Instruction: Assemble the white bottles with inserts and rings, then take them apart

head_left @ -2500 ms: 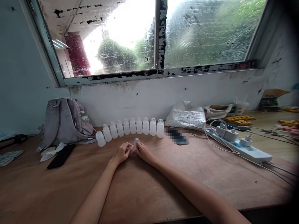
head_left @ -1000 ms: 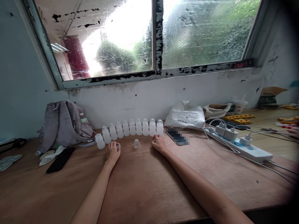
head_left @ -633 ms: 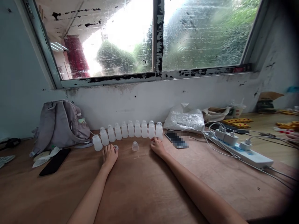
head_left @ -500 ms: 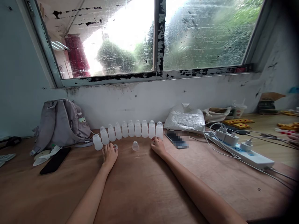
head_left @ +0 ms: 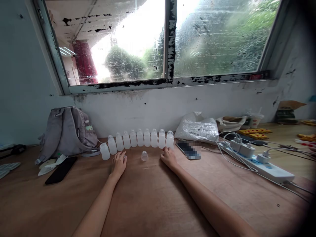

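Tabletop (head_left: 148,204): one, brown, wood-toned, running from the near edge to the wall.

Frosted bottles (head_left: 140,140): nine, upright, domed clear tops, set in a shallow arc at the far middle of the table.

Flat-topped bottle (head_left: 105,152): one, frosted, upright, shorter than its neighbours, at the left end of the arc and slightly nearer.

Clear dome cap (head_left: 144,156): one, standing on the table between the two hands, near side of the arc.

Left hand (head_left: 119,163): one, back uppermost, resting just to the near side of the arc's left part; fingers bent over a small clear piece (head_left: 124,157), mostly hidden. Whether the fingers clasp it or merely cover it cannot be told.

Right hand (head_left: 169,157): one, lying on the table close before the two rightmost frosted bottles; fingers loosely curled. The inside of the hand is hidden, so its grip cannot be told, nor any contact with the bottles.

Left side: grey backpack (head_left: 67,131), against the wall; black phone (head_left: 61,170), flat, nearer.

Right side: second phone (head_left: 189,150), partly pixelated, right of the arc; silvery bag (head_left: 197,128), behind it; white power strip (head_left: 261,166), with chargers plugged in; yellow parts (head_left: 255,133), farther off.
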